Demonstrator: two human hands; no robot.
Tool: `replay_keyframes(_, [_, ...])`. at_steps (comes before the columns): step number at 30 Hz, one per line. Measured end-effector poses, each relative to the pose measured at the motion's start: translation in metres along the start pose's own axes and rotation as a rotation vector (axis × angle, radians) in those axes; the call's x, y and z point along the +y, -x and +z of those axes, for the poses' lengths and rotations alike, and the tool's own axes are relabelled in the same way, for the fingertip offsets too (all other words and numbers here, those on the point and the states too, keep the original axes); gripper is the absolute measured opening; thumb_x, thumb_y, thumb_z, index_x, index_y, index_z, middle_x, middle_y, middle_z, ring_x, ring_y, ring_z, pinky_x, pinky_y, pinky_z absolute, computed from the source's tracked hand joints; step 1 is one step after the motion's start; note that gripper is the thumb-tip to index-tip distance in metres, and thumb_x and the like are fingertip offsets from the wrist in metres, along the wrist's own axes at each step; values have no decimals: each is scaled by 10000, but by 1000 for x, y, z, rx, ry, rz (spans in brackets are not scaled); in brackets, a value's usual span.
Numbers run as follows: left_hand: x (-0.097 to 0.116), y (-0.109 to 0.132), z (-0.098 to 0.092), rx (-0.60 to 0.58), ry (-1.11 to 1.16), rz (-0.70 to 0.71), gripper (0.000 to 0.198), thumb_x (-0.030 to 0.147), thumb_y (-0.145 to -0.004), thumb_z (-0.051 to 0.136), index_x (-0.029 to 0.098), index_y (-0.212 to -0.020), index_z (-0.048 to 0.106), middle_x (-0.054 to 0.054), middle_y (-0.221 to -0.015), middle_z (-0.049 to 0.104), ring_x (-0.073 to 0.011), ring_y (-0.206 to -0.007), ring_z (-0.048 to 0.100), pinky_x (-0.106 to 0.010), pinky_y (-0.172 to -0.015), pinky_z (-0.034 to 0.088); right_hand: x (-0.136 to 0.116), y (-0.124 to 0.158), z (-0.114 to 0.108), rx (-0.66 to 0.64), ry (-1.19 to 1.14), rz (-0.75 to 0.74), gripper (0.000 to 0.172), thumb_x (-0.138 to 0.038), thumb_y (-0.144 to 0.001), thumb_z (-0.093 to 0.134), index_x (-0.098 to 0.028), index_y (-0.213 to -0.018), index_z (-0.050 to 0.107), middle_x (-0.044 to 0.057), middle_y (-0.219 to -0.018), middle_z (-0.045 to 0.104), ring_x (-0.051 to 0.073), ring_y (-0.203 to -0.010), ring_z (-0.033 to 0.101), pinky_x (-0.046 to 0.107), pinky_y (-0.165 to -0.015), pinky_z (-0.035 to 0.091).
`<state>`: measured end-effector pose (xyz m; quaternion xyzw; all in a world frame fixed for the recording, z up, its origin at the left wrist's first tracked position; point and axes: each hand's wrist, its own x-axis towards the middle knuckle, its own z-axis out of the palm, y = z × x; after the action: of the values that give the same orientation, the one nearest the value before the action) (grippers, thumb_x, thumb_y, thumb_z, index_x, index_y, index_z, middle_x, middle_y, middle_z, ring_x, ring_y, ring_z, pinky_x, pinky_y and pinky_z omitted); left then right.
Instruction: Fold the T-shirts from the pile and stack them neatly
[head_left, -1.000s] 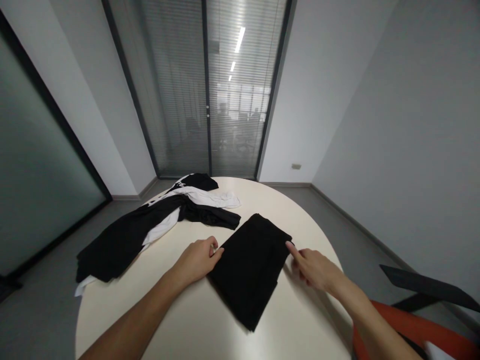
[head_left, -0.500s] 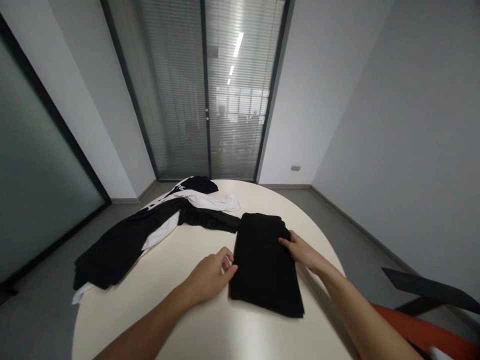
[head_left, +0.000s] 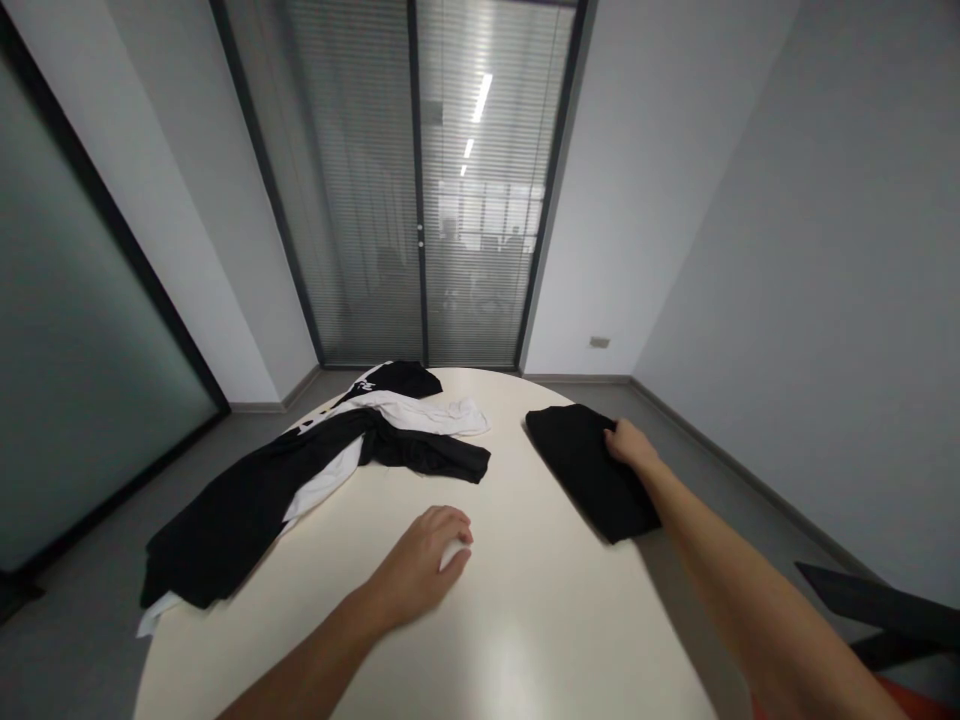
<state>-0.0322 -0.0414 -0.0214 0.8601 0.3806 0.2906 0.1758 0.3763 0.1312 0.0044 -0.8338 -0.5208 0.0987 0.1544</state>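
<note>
A folded black garment (head_left: 589,470) lies at the right edge of the round table, tilted a little. My right hand (head_left: 632,445) grips its right side, the thumb on top and the other fingers hidden beneath or behind the cloth. Over the middle of the table, my left hand (head_left: 427,565) is apart from the garment, with fingers curved, a gap between thumb and fingertips, and nothing in it. Left of both hands spreads a loose pile of clothes: a black garment (head_left: 232,510) with a sleeve stretching right, and a white garment (head_left: 420,410) partly under it.
The cream round table (head_left: 517,610) fills the lower middle. A chair with a black armrest (head_left: 877,605) stands at the lower right. Beyond the table are a glass partition with blinds (head_left: 360,200) and grey walls.
The folded black garment has moved right and away from me with my right hand, turning somewhat. My left hand has come off its left edge and remains over the table's middle.
</note>
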Motion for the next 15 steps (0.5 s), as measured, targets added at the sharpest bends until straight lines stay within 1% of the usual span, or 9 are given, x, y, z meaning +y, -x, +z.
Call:
replay_keyframes(2, [-5, 1, -1, -7, 0, 13, 153, 132, -908, 539, 212, -1017, 610, -87, -1173, 644, -224, -1168, 562, -410, -1036, 462, 7, -6, -2, 27, 12, 59, 432, -325, -1007, 426, -62, -1325, 554, 273, -1261, 636, 353, -1227, 614, 423, -953, 505])
replay_keyframes(5, [-8, 1, -5, -25, 4, 11, 176, 130, -903, 549, 218, -1034, 626, -85, -1187, 645, -220, -1187, 563, -403, -1051, 465, 17, -15, -3, 52, 17, 93, 444, -350, -1020, 398, -87, -1357, 522, 266, -1263, 635, 353, -1226, 614, 445, -948, 508])
replay_keyframes(9, [-8, -1, -9, -44, 46, -20, 168, 142, -920, 538, 221, -1036, 631, -82, -1201, 644, -213, -1200, 557, -395, -1061, 458, 26, -32, -2, 98, 32, 14, 461, -364, -1031, 368, -123, -1406, 486, 255, -1252, 641, 344, -1203, 629, 453, -937, 510])
replay_keyframes(12, [-8, -2, -9, -44, 65, -29, 163, 152, -924, 540, 221, -1040, 632, -82, -1206, 645, -213, -1197, 560, -395, -1062, 459, 24, -40, -4, 114, 66, 23, 482, -340, -1000, 439, -107, -1419, 484, 269, -1267, 626, 373, -1208, 614, 494, -940, 502])
replay_keyframes(14, [-10, -2, -8, -33, 66, -33, 166, 153, -926, 537, 220, -1044, 633, -83, -1199, 650, -211, -1190, 566, -392, -1061, 463, 16, -39, -5, 206, 94, 22, 504, -322, -983, 456, -104, -1436, 476, 269, -1340, 582, 395, -1262, 562, 536, -977, 475])
replay_keyframes(15, [-12, -3, -7, -18, 62, -38, 170, 151, -928, 532, 218, -1047, 634, -84, -1196, 652, -208, -1188, 568, -390, -1061, 466, 11, -36, -4, 270, 101, -17, 508, -327, -986, 440, -115, -1447, 473, 258, -1376, 560, 397, -1288, 535, 551, -1003, 456])
